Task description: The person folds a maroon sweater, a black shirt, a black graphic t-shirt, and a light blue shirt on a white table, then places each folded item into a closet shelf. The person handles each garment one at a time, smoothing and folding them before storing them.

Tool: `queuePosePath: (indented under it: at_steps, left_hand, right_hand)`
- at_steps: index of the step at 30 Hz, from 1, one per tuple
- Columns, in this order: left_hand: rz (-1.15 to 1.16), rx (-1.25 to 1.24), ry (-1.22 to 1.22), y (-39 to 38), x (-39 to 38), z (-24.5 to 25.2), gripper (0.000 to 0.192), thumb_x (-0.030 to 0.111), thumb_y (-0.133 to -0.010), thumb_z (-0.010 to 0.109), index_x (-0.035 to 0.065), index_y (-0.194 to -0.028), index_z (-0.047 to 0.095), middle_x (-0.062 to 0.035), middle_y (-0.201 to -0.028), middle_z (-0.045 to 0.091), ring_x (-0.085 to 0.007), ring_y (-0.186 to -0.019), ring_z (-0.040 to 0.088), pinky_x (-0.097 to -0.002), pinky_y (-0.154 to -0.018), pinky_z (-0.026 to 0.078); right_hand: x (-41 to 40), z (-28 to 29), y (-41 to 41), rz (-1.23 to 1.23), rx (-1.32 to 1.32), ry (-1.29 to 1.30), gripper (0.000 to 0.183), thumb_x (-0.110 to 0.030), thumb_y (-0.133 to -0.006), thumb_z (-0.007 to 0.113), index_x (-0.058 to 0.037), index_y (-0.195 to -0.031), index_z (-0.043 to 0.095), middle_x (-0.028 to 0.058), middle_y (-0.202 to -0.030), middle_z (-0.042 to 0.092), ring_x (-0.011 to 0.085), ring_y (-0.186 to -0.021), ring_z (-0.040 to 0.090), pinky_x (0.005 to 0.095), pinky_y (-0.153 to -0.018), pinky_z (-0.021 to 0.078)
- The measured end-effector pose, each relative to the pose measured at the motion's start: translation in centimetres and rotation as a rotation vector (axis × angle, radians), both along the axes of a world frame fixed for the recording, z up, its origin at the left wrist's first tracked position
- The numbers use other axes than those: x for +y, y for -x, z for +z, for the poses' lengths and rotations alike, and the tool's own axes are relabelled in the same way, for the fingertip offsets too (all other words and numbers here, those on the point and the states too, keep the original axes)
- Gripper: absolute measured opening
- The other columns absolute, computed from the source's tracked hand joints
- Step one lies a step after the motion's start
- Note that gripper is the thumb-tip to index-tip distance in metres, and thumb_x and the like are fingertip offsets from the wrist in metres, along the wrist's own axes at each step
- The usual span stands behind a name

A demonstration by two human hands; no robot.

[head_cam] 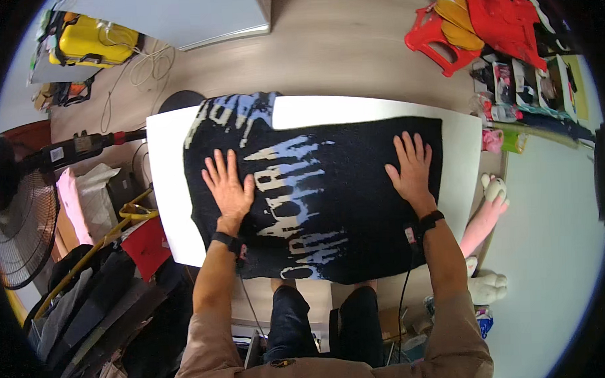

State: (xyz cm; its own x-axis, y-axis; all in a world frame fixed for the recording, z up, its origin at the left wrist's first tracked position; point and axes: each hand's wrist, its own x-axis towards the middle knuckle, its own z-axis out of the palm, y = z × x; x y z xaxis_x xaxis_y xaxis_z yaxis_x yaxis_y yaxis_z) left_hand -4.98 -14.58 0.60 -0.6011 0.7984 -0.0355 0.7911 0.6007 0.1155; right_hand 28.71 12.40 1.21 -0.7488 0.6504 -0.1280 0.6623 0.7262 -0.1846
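A black knit garment [357,187] with a blue and cream printed pattern lies spread over a white table [339,110]. My left hand [228,186] rests palm down on its left part, fingers apart. On its right part, near the right edge, my right hand [410,167] lies flat with fingers spread. Neither hand grips the cloth. At the upper left, a section of the garment with the same pattern reaches the table's far edge. The garment's near edge hangs at or over the table's near side. Both wrists wear black bands with cables.
A black fan [24,223] and a heap of dark clothes [106,306] stand at the left. A yellow case [95,41] is at the upper left. Red plastic stools [501,19] and filled bins [523,84] are at the upper right. A pink plush toy [483,222] lies beside the table's right side.
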Motion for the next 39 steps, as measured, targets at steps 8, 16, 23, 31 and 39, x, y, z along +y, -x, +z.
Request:
queuePosePath:
  at_steps: [8, 16, 23, 31, 39]
  left_hand:
    - [-0.067, -0.004, 0.012, 2.0, 1.5, 0.8, 0.076, 0.051, -0.086, 0.048, 0.0105, -0.149, 0.032, -0.0207, -0.156, 0.021, -0.0433, -0.143, 0.014, -0.0574, -0.114, 0.006]
    - [-0.106, 0.008, -0.066, 3.1, 1.7, -0.4, 0.071, 0.048, -0.085, 0.053, 0.0172, -0.147, 0.036, -0.0180, -0.154, 0.026, -0.0418, -0.142, 0.019, -0.0591, -0.114, 0.010]
    - [-0.040, -0.083, -0.086, -1.7, -3.3, 3.2, 0.065, 0.037, -0.091, 0.048, 0.0077, -0.147, 0.034, -0.0227, -0.154, 0.022, -0.0460, -0.142, 0.014, -0.0598, -0.114, 0.005]
    - [-0.103, -0.133, 0.089, -3.4, -13.0, 0.7, 0.072, 0.044, -0.082, 0.053, 0.0129, -0.146, 0.039, -0.0230, -0.154, 0.023, -0.0448, -0.143, 0.015, -0.0648, -0.112, 0.002]
    - [-0.178, -0.095, 0.049, -1.3, -13.5, 0.3, 0.070, 0.047, -0.084, 0.050, 0.0161, -0.146, 0.038, -0.0187, -0.156, 0.022, -0.0415, -0.144, 0.014, -0.0633, -0.112, 0.001]
  right_hand:
    - [-0.4, -0.6, -0.8, -0.017, -0.011, -0.033, 0.066, -0.035, -0.086, 0.061, -0.0075, -0.143, 0.039, 0.0152, -0.149, 0.034, 0.0399, -0.139, 0.025, 0.0623, -0.110, 0.0159]
    - [-1.8, -2.7, -1.8, -0.059, 0.002, -0.128, 0.066, -0.036, -0.092, 0.054, -0.0056, -0.146, 0.033, 0.0203, -0.150, 0.031, 0.0432, -0.138, 0.025, 0.0620, -0.110, 0.0170]
    - [-7.8, 4.2, -3.5, -0.075, 0.043, 0.033, 0.059, -0.026, -0.095, 0.050, -0.0027, -0.146, 0.033, 0.0209, -0.151, 0.030, 0.0395, -0.138, 0.029, 0.0538, -0.112, 0.0213]
    - [-19.2, -2.1, -13.6, -0.291, -0.085, -0.064, 0.062, -0.034, -0.094, 0.047, -0.0034, -0.146, 0.033, 0.0190, -0.153, 0.028, 0.0397, -0.143, 0.020, 0.0549, -0.114, 0.0138]
    - [-20.5, -2.7, -14.3, -0.293, -0.029, -0.095, 0.061, -0.040, -0.096, 0.043, -0.0052, -0.146, 0.035, 0.0173, -0.154, 0.027, 0.0393, -0.144, 0.017, 0.0546, -0.115, 0.0102]
